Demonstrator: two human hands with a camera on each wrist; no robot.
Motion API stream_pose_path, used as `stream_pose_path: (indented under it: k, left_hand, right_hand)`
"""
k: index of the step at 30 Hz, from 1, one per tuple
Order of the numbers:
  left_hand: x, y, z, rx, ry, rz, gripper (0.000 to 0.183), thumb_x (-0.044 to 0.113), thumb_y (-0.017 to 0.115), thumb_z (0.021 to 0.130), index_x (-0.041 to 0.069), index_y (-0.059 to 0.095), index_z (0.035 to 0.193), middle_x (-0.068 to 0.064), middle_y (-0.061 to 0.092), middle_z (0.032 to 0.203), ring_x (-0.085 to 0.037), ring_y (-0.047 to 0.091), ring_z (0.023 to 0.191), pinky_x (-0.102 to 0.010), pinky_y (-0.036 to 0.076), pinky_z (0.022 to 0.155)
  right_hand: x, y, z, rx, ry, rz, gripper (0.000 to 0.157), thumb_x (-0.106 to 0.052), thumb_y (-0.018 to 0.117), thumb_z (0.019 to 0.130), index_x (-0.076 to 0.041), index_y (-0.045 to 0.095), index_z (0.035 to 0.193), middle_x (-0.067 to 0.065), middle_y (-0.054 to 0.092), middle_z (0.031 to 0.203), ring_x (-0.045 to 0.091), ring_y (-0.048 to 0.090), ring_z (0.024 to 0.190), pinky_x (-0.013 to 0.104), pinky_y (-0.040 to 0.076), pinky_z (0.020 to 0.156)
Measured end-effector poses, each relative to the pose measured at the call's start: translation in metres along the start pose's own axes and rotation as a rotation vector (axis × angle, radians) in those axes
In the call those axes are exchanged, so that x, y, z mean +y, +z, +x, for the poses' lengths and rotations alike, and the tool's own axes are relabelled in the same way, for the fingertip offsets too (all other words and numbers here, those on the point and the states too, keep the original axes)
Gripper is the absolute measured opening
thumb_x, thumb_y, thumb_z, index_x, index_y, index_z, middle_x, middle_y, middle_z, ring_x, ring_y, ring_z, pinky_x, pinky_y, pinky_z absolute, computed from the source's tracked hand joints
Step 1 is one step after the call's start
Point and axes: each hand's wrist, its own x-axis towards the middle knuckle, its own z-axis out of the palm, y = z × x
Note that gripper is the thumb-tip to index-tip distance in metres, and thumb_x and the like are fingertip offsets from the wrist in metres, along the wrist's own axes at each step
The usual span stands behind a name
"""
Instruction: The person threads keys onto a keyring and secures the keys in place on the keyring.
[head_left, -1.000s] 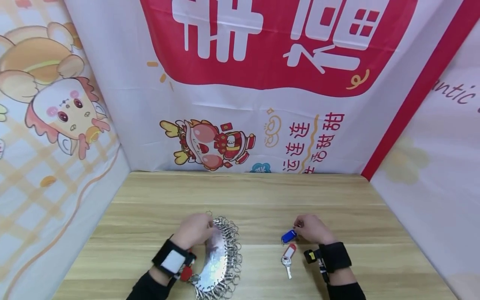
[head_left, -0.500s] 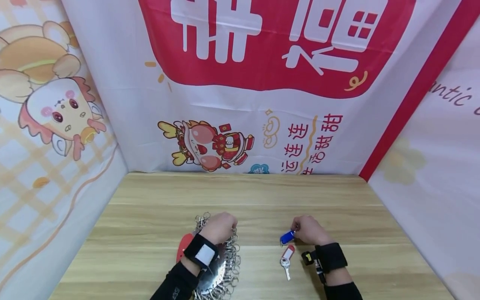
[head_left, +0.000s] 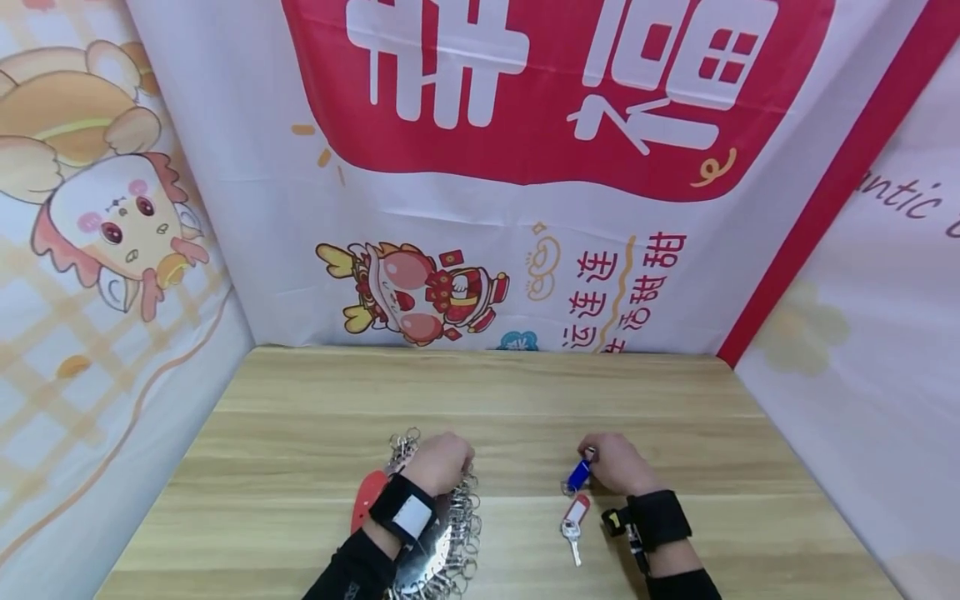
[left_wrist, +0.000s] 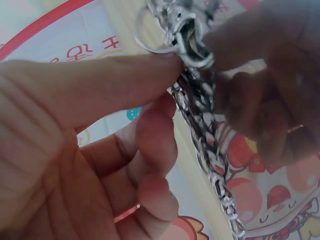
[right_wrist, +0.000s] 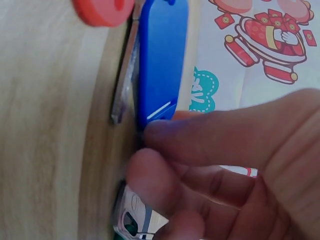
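In the head view my left hand point(head_left: 442, 464) is over the far end of a shiny curved metal plate point(head_left: 422, 560) edged with many metal clips and rings. The left wrist view shows its thumb and bent fingers pinching at a metal clip point(left_wrist: 192, 42) on that edge. What looks like the hand's reflection shows in the plate. My right hand point(head_left: 617, 463) pinches one end of a blue key tag point(head_left: 578, 475), close above the table. A thin metal piece point(right_wrist: 124, 80) lies beside the tag in the right wrist view. The left hand and wrist hide much of the plate.
A silver key point(head_left: 572, 533) with a red and white tag point(head_left: 577, 509) lies on the wooden table point(head_left: 300, 433) between the hands. A red rounded piece point(head_left: 367, 497) shows left of the plate. Printed cloth point(head_left: 262, 217) hangs behind and at both sides.
My left hand has moved right across the plate, from its inner side to the ringed edge, uncovering the red piece. The blue tag has tilted slightly in my right hand.
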Motion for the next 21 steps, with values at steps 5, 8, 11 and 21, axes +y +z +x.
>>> stream_pose_path:
  k: [5, 8, 11, 21]
  left_hand:
    - [0.003, 0.007, 0.002, -0.023, -0.011, 0.013, 0.030, -0.006, 0.065, 0.078, 0.014, 0.051, 0.060, 0.006, 0.047, 0.059, -0.010, 0.044, 0.055, -0.025, 0.039, 0.053]
    - [0.003, 0.008, 0.001, -0.019, -0.002, 0.009, 0.028, -0.003, 0.067, 0.078, 0.013, 0.052, 0.060, 0.005, 0.048, 0.059, -0.011, 0.046, 0.056, -0.027, 0.040, 0.052]
    - [0.001, 0.006, 0.002, -0.016, 0.016, 0.011, 0.026, 0.001, 0.067, 0.078, 0.014, 0.051, 0.062, 0.005, 0.047, 0.060, -0.011, 0.046, 0.056, -0.028, 0.040, 0.051]
    - [-0.007, -0.002, 0.008, -0.010, 0.046, -0.006, 0.027, 0.006, 0.059, 0.085, 0.015, 0.047, 0.062, 0.005, 0.044, 0.056, -0.010, 0.043, 0.052, -0.026, 0.037, 0.049]
  right_hand:
    - [0.001, 0.003, -0.003, -0.004, -0.018, -0.012, 0.024, 0.008, 0.069, 0.069, -0.010, 0.071, 0.085, -0.003, 0.060, 0.071, 0.012, 0.054, 0.066, 0.034, 0.047, 0.064]
    - [0.002, 0.005, -0.003, -0.011, -0.023, -0.023, 0.023, 0.008, 0.069, 0.068, -0.012, 0.070, 0.081, -0.005, 0.057, 0.068, 0.012, 0.052, 0.065, 0.033, 0.045, 0.062]
    - [0.002, 0.005, -0.001, -0.011, -0.027, -0.019, 0.023, 0.009, 0.067, 0.068, -0.012, 0.069, 0.079, -0.004, 0.057, 0.068, 0.012, 0.052, 0.065, 0.033, 0.045, 0.062]
    - [-0.001, -0.004, 0.003, -0.038, 0.007, -0.004, 0.016, 0.001, 0.072, 0.072, -0.014, 0.066, 0.073, -0.005, 0.056, 0.069, 0.012, 0.051, 0.067, 0.033, 0.045, 0.064]
